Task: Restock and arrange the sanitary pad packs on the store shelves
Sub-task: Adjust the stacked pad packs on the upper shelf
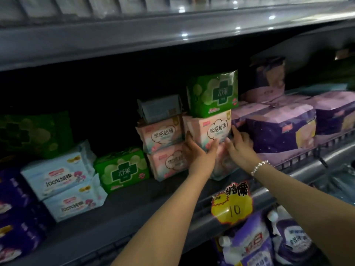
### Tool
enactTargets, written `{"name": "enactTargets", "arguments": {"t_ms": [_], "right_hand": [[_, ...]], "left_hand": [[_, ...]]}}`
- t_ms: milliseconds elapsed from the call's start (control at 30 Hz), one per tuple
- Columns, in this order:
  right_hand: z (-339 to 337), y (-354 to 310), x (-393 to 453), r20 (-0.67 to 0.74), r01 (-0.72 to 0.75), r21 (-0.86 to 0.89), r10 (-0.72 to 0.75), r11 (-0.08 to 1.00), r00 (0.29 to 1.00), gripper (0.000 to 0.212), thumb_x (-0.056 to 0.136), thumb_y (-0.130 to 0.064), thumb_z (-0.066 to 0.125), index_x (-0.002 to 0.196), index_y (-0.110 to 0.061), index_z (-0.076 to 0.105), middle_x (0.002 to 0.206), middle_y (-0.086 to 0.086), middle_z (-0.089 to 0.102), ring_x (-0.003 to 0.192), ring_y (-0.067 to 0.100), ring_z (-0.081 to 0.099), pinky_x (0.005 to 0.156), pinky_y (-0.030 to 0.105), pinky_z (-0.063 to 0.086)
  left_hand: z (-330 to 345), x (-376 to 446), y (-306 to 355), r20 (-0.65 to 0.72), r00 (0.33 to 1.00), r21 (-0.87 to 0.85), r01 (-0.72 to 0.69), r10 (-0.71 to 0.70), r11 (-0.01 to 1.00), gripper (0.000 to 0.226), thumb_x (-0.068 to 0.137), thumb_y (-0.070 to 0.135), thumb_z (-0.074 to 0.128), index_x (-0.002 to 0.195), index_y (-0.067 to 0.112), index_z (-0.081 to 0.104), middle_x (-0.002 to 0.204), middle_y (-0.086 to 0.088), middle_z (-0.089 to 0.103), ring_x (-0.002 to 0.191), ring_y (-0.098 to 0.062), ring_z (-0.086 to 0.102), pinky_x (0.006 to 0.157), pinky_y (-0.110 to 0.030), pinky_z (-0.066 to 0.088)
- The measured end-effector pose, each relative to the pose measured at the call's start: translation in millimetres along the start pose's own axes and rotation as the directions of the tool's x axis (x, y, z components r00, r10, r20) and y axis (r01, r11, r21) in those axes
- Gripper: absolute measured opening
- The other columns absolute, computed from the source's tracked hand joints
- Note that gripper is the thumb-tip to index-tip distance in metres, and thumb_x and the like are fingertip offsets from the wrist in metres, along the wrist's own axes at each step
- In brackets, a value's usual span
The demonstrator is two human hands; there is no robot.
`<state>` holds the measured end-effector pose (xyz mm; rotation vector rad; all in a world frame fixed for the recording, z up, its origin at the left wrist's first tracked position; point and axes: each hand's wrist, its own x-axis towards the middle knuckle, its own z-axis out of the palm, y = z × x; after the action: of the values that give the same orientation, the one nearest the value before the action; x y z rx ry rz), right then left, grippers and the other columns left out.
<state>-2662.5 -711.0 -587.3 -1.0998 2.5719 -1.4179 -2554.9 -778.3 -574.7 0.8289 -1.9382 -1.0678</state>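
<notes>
Where hands [221, 150] cover it, lower pink pack [223, 166].

This is a shop aisle. Grey metal shelves [134, 214] carry stacked retail packs: pink packs [163, 135], green packs [123, 169], purple packs [280, 129] and pale blue packs [57, 175]. A yellow starburst price tag [232, 206] marked 10 hangs from the shelf edge above what seem to be bottles [251, 244], though that corner is dim.

left hand [201, 150] gripping upper pink pack [208, 129] from below, right hand [240, 143] fingers on its right edge, green pack [213, 94] stacked on top — purple packs [278, 129] just right, yellow price tag [231, 205] on shelf edge [299, 175]
</notes>
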Motion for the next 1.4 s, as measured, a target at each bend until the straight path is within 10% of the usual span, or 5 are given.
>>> {"name": "enactTargets", "arguments": {"t_ms": [367, 667, 967, 1233, 1400], "right_hand": [[6, -11, 1, 0.060, -0.099, 0.274, 0.086, 0.957, 0.994, 0.047, 0.102, -0.043, 0.030, 0.147, -0.033, 0.028, 0.146, 0.016, 0.028, 0.134, 0.035, 0.033, 0.115, 0.043, 0.023], [-45, -53, 23, -0.437, 0.173, 0.417, 0.030, 0.892, 0.899, 0.069, 0.091, -0.042, 0.059, 0.139, 0.001, 0.035, 0.137, 0.014, 0.038, 0.126, 0.024, 0.041, 0.104, 0.026, 0.032], [-64, -46, 91, 0.121, -0.128, 0.698, 0.060, 0.704, 0.991, 0.144, 0.027, -0.066, 0.088, 0.148, -0.023, 0.024, 0.131, 0.008, 0.057, 0.114, 0.031, 0.059, 0.095, 0.053, 0.049], [-64, -50, 93, 0.298, -0.137, 0.673, -0.097, 0.726, 0.950, 0.082, 0.054, -0.042, 0.085, 0.124, -0.014, 0.055, 0.116, 0.007, 0.066, 0.105, 0.028, 0.062, 0.094, 0.046, 0.050], [-55, -59, 95, 0.309, -0.204, 0.758, -0.065, 0.619, 0.949, 0.111, 0.040, -0.038, 0.093, 0.135, -0.011, 0.043, 0.116, 0.009, 0.067, 0.103, 0.026, 0.067, 0.095, 0.049, 0.051]], "left_hand": [[7, 1, -1, -0.158, 0.983, -0.232, 0.050, -0.088, 0.971, 0.074, 0.093, 0.047, 0.052, 0.151, 0.021, 0.014, 0.149, -0.008, 0.031, 0.135, -0.026, 0.034, 0.103, -0.034, 0.032], [14, -4, -4, -0.285, 0.955, -0.152, 0.043, -0.086, 0.987, 0.072, 0.090, 0.043, 0.060, 0.147, 0.017, 0.025, 0.145, -0.015, 0.025, 0.133, -0.027, 0.029, 0.101, -0.035, 0.031], [18, 2, -13, -0.251, 0.967, -0.133, 0.007, -0.041, 0.991, 0.095, 0.071, 0.037, 0.081, 0.144, 0.018, 0.022, 0.135, -0.015, 0.036, 0.115, -0.032, 0.050, 0.088, -0.036, 0.043], [13, 6, -18, -0.273, 0.962, -0.149, -0.041, -0.001, 0.988, 0.075, 0.084, 0.041, 0.067, 0.141, 0.009, 0.029, 0.132, -0.015, 0.041, 0.115, -0.031, 0.052, 0.092, -0.035, 0.044], [5, 1, -12, -0.294, 0.956, -0.182, -0.065, 0.009, 0.981, 0.058, 0.091, 0.038, 0.058, 0.134, 0.006, 0.035, 0.124, -0.009, 0.048, 0.102, -0.019, 0.058, 0.074, -0.020, 0.041]]}}
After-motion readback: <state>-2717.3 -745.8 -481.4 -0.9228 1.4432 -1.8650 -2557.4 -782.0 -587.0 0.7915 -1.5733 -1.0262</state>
